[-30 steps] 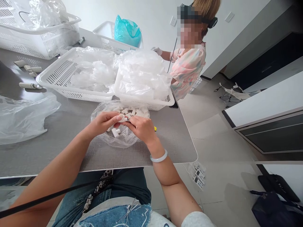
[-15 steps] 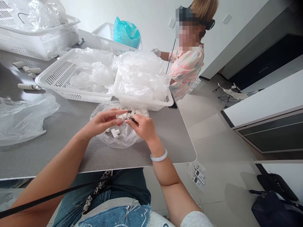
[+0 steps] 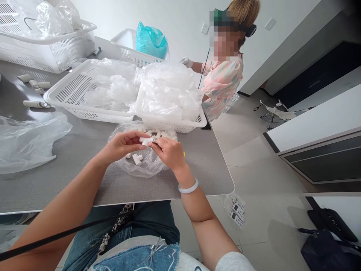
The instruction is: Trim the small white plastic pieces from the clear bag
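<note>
My left hand (image 3: pixel 125 145) is closed on a white plastic pipe tee (image 3: pixel 146 140), its fingers and thumb on either side of it. Against the tee's right end is my right hand (image 3: pixel 169 150), fingers curled round a slim blade-like tool, mostly hidden in the grip; a yellow tip (image 3: pixel 184 154) shows past the hand's edge. Below both hands, a clear plastic bag (image 3: pixel 152 168) lies spread on the grey table (image 3: pixel 205 165). Several white fittings rest on it, among them a loose tee (image 3: pixel 137 159) left of its middle.
Behind the bag stand two white baskets (image 3: pixel 60 88) (image 3: pixel 186 126) heaped with clear bags. Loose pipe pieces (image 3: pixel 35 104) and another plastic bag (image 3: pixel 28 143) lie at left. A blue-green bag (image 3: pixel 150 40) sits in a rear basket. A gloved co-worker (image 3: pixel 222 86) stands beyond the table's right edge.
The tee has turned slightly in my left hand. My right hand has rolled over, covering the tool's dark blade while a yellow tip now shows behind it.
</note>
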